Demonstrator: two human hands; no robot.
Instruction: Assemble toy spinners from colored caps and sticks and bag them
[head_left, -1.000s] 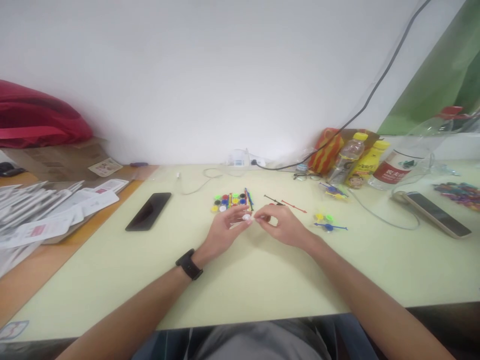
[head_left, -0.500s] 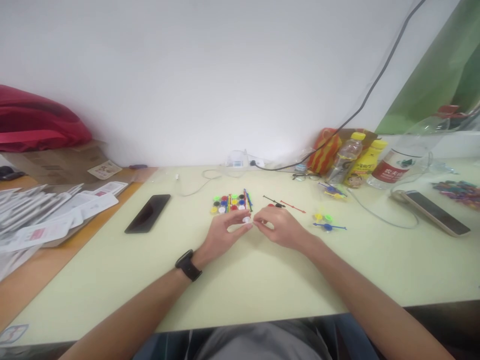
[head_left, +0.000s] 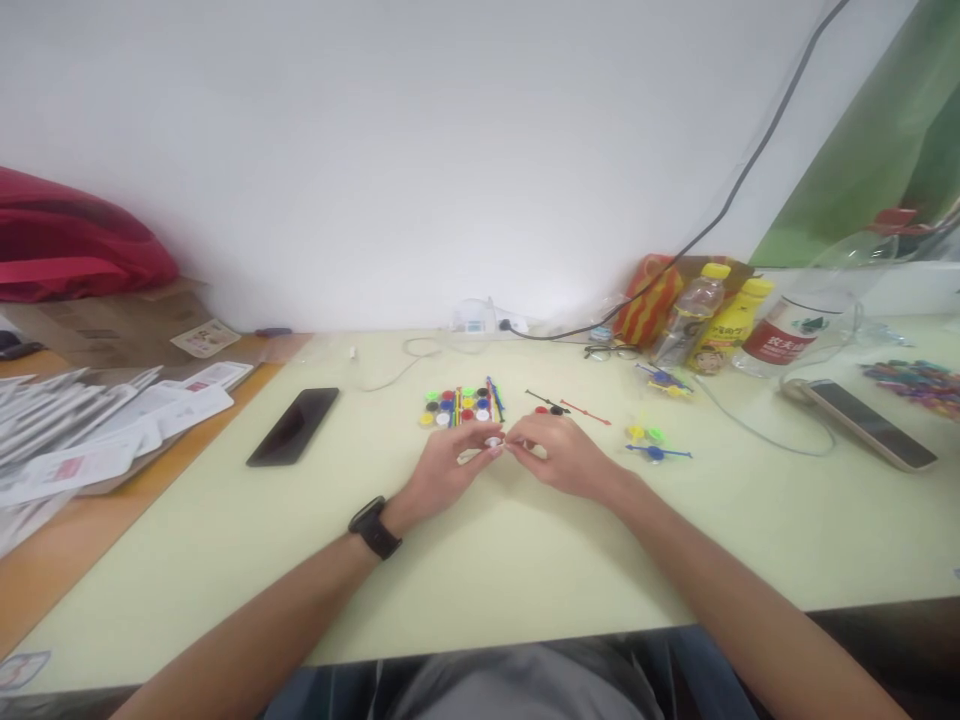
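Between its thumb and fingers my left hand (head_left: pixel 454 464) pinches a small round white plastic piece (head_left: pixel 493 442). My right hand (head_left: pixel 559 452) meets it fingertip to fingertip, its thumb and forefinger pressed together at the white piece's edge; whatever they grip is too small to make out. Just beyond the left hand lie rows of coloured round discs (head_left: pixel 448 406) and thin coloured sticks (head_left: pixel 495 398). A black arrow-like stick (head_left: pixel 547 402) and a red one (head_left: pixel 586 411) rest past my right hand. Right of it sits a blue disc with a stick through it (head_left: pixel 657 454).
A dark phone (head_left: pixel 293 427) lies on the left, near stacked white packets (head_left: pixel 90 430). At the back right stand a yellow bottle (head_left: pixel 729 328), a clear bottle (head_left: pixel 690 315) and a large jug (head_left: pixel 791 330). Another phone (head_left: pixel 874 425) and a cable lie at the right.
Both hands stay together at nearly the same spot, with only slight finger movement around the white piece. The view has shifted very slightly.
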